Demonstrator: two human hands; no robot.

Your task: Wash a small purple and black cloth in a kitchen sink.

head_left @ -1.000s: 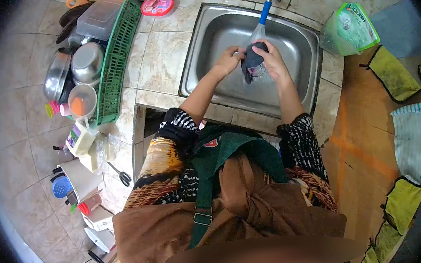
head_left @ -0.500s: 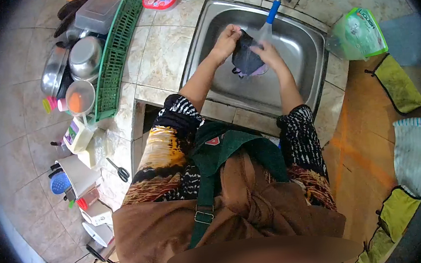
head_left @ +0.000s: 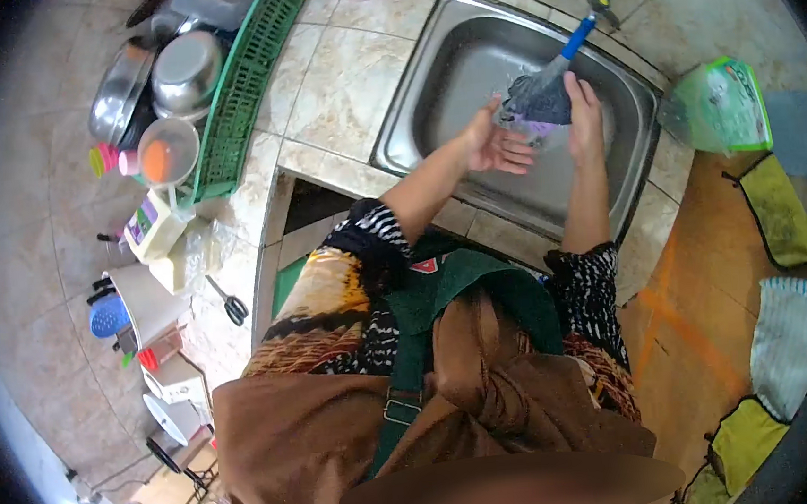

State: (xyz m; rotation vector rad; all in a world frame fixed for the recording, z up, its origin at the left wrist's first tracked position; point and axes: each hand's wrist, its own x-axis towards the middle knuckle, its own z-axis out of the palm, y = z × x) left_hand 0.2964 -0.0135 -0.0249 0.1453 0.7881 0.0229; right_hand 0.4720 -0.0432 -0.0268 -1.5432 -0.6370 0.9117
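- Your right hand [head_left: 585, 114] is wrapped round a dark grey-blue cloth [head_left: 539, 101], fingers curled on its right side: closed on it, held over the steel sink [head_left: 430, 108].
- Your left hand [head_left: 494, 141] sits just left of and below the cloth, palm turned toward it, fingers spread and loose. Fingertips look to touch the lower edge, but it isn't clamped. Call it open.
- Key relation: the cloth lies up and to the right of the left palm, right against it. Its long axis runs lower-left to upper-right, in line w/ the blue tap spout [head_left: 580, 35] above it. The right hand is the one carrying it; the left is near enough to close w/o reaching.
- Something pale purple shows under the cloth, btwn the hands. Can't tell if it's part of the cloth, foam, or a separate item.
- Can't make out whether water is running; the spout tip is hidden behind the cloth's top.
- The right thumb is hidden behind the cloth, so the grip is judged from the fingers only.
- The sink floor beyond the hands is glare, contents unclear.
- Off to the left: green dish rack [head_left: 243, 84] w/ metal bowls [head_left: 185, 70] on the tiled counter [head_left: 339, 96]; green bag [head_left: 719, 106] right of the sink. Both well apart from your hands.
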